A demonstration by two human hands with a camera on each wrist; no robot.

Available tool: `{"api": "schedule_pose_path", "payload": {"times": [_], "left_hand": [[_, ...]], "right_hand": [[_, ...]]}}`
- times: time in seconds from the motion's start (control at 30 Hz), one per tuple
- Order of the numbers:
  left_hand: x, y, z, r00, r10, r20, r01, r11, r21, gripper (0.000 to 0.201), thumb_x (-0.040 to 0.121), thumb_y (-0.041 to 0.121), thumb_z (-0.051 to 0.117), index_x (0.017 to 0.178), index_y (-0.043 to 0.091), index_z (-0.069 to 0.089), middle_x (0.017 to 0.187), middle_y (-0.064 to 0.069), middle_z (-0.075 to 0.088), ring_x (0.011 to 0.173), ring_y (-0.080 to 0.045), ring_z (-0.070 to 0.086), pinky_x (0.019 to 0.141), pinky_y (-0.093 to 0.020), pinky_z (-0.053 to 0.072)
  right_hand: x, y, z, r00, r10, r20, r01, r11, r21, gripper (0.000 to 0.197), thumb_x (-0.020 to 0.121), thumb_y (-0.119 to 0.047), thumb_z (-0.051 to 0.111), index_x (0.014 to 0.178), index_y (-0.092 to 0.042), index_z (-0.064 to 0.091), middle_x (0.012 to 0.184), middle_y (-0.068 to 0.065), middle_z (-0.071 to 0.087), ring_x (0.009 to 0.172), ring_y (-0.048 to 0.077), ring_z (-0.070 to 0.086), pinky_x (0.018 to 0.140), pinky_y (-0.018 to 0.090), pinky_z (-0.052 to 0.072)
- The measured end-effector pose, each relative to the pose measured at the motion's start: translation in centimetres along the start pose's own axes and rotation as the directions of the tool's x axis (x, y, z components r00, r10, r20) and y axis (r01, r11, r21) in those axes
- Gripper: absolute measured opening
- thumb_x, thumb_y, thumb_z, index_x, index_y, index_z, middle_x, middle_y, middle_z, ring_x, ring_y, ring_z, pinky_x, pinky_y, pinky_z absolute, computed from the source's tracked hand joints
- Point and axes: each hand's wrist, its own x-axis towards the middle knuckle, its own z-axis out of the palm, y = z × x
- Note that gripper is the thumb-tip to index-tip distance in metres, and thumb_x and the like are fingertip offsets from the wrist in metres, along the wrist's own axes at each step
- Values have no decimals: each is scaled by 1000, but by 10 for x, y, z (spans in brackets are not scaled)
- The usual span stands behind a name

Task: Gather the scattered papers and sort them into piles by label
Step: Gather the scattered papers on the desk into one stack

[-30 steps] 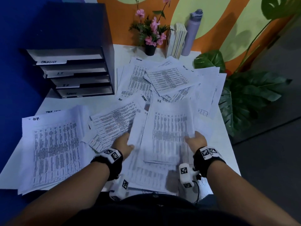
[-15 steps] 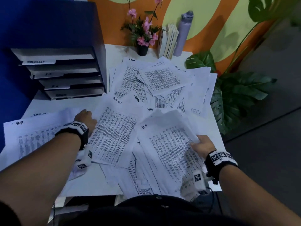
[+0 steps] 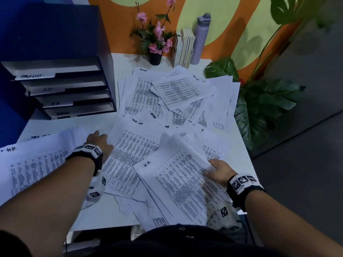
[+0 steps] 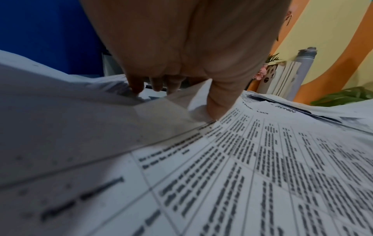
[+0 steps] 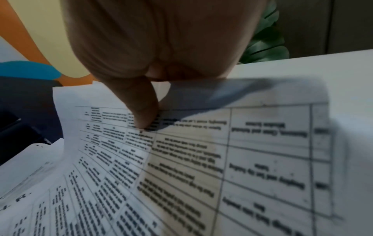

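Observation:
Printed sheets with handwritten labels cover the white table (image 3: 104, 210). My left hand (image 3: 98, 143) lies at the left edge of a Task List sheet (image 3: 130, 151). In the left wrist view its thumb (image 4: 218, 103) presses on that sheet (image 4: 262, 159), and the sheet's edge folds up between the thumb and the fingers. My right hand (image 3: 216, 170) grips the right edge of a bundle topped by an H.R. sheet (image 3: 176, 175), which curls upward. In the right wrist view the thumb (image 5: 141, 108) sits on that sheet (image 5: 201, 159) and the fingers are hidden beneath. An H.R. pile (image 3: 33, 164) lies at the left.
A dark tray organizer (image 3: 61, 89) with labelled trays stands at the back left. Scattered sheets (image 3: 176, 93) fill the table's far half. A flower pot (image 3: 155, 58), books (image 3: 185, 47) and a bottle (image 3: 200, 39) line the wall. A leafy plant (image 3: 259, 108) stands off the right edge.
My hands have parted. The left hand moved left with the Task List sheet to the H.R. pile's edge. The right hand lowered its bundle, and the H.R. sheet now shows on top.

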Motion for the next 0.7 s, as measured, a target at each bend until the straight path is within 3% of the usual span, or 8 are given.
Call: {"api": "schedule_pose_path", "payload": {"times": [0.07,0.17,0.3,0.4,0.47,0.53,0.63,0.7], "left_hand": [[6,2,-3,1000,4,19,-4,1000,-19,59,92,40,48,141,9,38,152,-16,26,138,-33,23,112,-42,30],[12,3,-7,998,4,58,-3,1000,-28,58,85,46,52,131,11,50,135,-16,46,122,-34,43,100,-41,43],[11,10,-3,998,12,67,-10,999,-31,52,88,43,55,127,9,52,134,-20,39,113,-37,52,95,-36,46],[8,11,1,999,24,31,-24,999,-23,52,90,41,52,129,7,50,136,-21,37,113,-37,52,97,-38,46],[3,12,2,999,38,18,-38,999,-32,47,92,40,48,125,6,51,130,-19,48,109,-35,54,90,-35,46],[-5,13,4,999,54,-9,-54,998,-38,43,96,37,43,121,4,52,123,-18,54,106,-33,56,84,-33,45],[-17,20,15,996,67,-54,-71,995,-73,33,99,29,40,110,1,54,118,-20,59,102,-32,58,81,-32,44],[-23,27,22,995,58,-82,-66,993,-96,22,101,24,40,93,7,52,118,-20,60,104,-31,59,80,-30,41]], "right_hand": [[-3,-3,-1,999,-25,21,24,999,22,8,83,-15,64,84,-12,57,82,8,52,73,21,53,59,26,42],[7,8,4,999,-19,-27,20,999,51,17,69,-36,66,75,-24,56,94,6,49,80,18,52,59,19,41],[9,5,14,999,37,-8,-35,977,211,12,82,-19,72,89,-17,63,82,5,61,75,21,59,73,37,52],[9,-5,16,993,75,-91,-45,955,292,12,87,-11,67,98,-12,65,83,4,65,78,21,62,65,23,52],[12,-7,10,968,143,-205,-63,933,353,29,90,-9,64,119,-6,62,107,11,66,99,25,63,77,16,52],[15,-2,0,934,204,-295,-86,926,369,47,92,-10,62,136,-1,50,129,17,57,120,29,55,97,26,44],[20,10,-9,897,265,-355,-102,904,416,49,91,-11,61,137,-8,45,116,13,61,95,27,59,84,32,47],[20,15,-8,896,305,-323,-138,883,449,60,91,-12,63,143,-16,35,119,8,54,106,30,58,93,35,45]]}}
